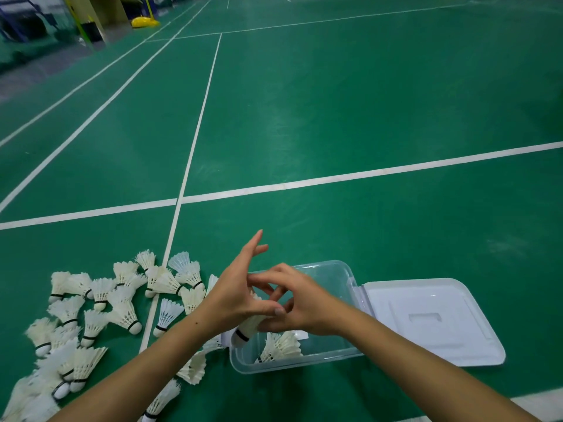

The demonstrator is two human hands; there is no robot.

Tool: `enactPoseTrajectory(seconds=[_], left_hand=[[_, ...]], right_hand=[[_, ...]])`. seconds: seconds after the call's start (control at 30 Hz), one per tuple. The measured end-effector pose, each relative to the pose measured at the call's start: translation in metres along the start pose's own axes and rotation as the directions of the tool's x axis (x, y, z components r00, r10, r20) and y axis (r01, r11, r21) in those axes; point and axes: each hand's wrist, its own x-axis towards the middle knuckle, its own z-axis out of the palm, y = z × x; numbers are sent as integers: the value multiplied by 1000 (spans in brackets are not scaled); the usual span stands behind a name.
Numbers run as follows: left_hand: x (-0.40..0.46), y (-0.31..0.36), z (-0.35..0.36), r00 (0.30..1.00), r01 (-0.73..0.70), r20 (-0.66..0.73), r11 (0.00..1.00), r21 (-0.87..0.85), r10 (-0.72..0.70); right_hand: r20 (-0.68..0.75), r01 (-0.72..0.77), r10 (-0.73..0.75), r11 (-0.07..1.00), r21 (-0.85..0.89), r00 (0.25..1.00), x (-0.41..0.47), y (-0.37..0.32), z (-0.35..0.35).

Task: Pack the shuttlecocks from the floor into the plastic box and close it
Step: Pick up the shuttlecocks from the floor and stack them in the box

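Both hands meet over the plastic box: the left hand pinches a shuttlecock cork-down, and the right hand closes fingers on its feathers. Best bet: lower it cork first beside the two or so shuttlecocks in the box, skirts uncrushed. One box, one lid lying open to the right, and roughly twenty-odd loose shuttlecocks piled left on the floor, too overlapped for an exact count.

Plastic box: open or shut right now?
Open. The plastic box has its lid lying flat on the floor beside it.
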Motion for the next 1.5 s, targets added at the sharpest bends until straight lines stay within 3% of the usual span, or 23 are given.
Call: enactPoseTrajectory(seconds=[0.17, 0.27, 0.43, 0.73, 0.97, 1.17, 1.37, 1.5], left_hand=[[1, 2, 10, 1000, -11, -17, 997, -74, 10], [-3, -4, 4, 998, 3, -65, 1000, 4, -3], [-19, -19, -10, 994, 48, -98, 998, 29, -45], [-31, -31, -21, 984, 86, -155, 996, -2, -85], [-35, -46, -27, 978, 116, -176, 993, -4, -115], [-39, -56, -29, 980, 104, -171, 994, 9, -101], [-42, -73, -32, 970, 156, -182, 987, -40, -161], [-47, -74, -33, 965, 164, -198, 985, -59, -173]], right_hand=[[6, -79, 79, 996, -45, 997, -9, 16, 1], [-17, -205, 206, 964, -170, 979, -20, 37, -18], [-26, -351, 395, 782, -516, 918, -36, 65, -32], [-9, -341, 494, 586, -735, 869, -28, 80, -16], [2, -342, 492, 608, -717, 870, -21, 89, 2], [73, -451, 549, 748, -487, 833, -23, 101, 20], [113, -540, 597, 779, -319, 795, -25, 99, 13], [128, -546, 608, 772, -324, 784, -25, 102, 14]])
